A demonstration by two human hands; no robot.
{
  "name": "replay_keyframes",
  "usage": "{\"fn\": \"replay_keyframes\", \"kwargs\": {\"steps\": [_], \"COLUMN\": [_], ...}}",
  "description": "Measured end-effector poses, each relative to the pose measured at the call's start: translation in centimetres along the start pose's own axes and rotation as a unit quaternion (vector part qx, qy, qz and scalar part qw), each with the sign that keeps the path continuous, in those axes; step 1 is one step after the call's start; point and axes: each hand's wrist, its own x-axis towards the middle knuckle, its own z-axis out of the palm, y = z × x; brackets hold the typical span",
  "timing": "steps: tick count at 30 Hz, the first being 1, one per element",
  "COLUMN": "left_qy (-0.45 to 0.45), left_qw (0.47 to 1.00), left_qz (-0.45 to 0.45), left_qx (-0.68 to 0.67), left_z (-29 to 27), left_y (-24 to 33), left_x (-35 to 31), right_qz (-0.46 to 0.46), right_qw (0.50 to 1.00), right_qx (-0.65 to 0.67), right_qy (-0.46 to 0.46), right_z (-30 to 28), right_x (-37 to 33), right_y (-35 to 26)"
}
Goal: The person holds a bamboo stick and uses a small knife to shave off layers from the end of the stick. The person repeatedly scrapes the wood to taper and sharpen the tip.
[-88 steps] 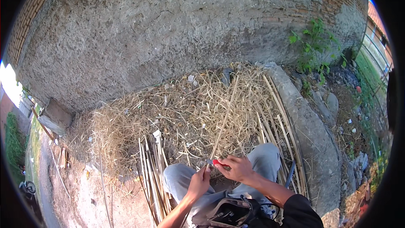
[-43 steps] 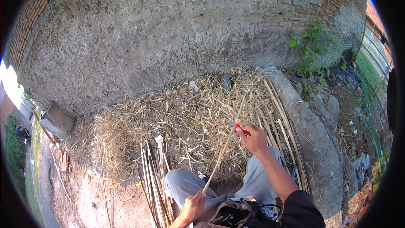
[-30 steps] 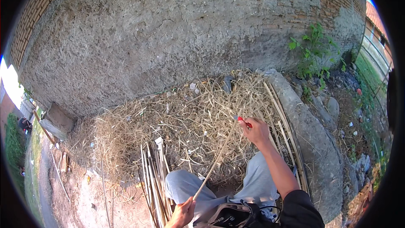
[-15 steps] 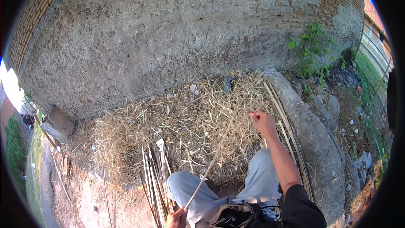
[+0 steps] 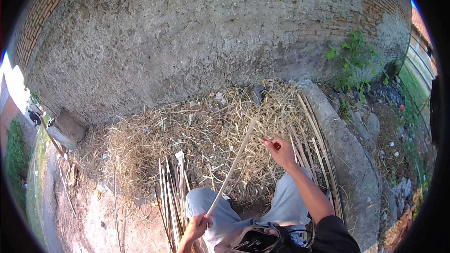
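My left hand (image 5: 199, 226) is closed round the lower end of a pale bamboo strip (image 5: 234, 166), beside my left knee. The strip slants up and to the right, its far end above the shavings. My right hand (image 5: 282, 153) is closed on a small red-handled tool (image 5: 265, 140), held right of the strip's upper part and apart from it. Most of the tool is hidden in my fingers, so its kind cannot be made out. A bundle of bamboo strips (image 5: 172, 201) lies by my left leg. More long strips (image 5: 319, 146) lie to the right of my right knee.
Curly shavings (image 5: 133, 147) cover the ground up to a rough plastered wall (image 5: 187, 42). A concrete edge (image 5: 347, 168) runs along the right, with a green plant (image 5: 354, 61) behind it. A dark open bag (image 5: 258, 241) rests on my lap.
My right hand has moved left, closer to the bamboo strip. My left hand has risen slightly, and the strip's far end has swung up and to the right.
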Motion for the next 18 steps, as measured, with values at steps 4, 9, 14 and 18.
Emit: {"fn": "replay_keyframes", "kwargs": {"steps": [4,9,14,18], "left_qy": [0.008,0.03,0.021,0.015], "left_qw": [0.999,0.997,0.992,0.988], "left_qz": [0.023,0.06,0.044,0.048], "left_qx": [-0.036,-0.026,-0.116,-0.148], "left_z": [2.2,3.7,4.8,5.6], "left_y": [3.6,5.4,7.0,8.1], "left_x": [2.4,5.5,6.8,7.2], "right_qz": [-0.116,-0.181,-0.198,-0.199], "right_qw": [0.992,0.982,0.979,0.979], "right_qx": [0.037,-0.005,-0.019,-0.014], "right_qy": [-0.038,-0.056,-0.047,-0.036], "right_z": [2.2,3.6,4.0,3.7], "right_x": [-5.1,-8.8,-9.7,-9.8], "right_y": [-4.4,-6.6,-5.9,-5.6]}}
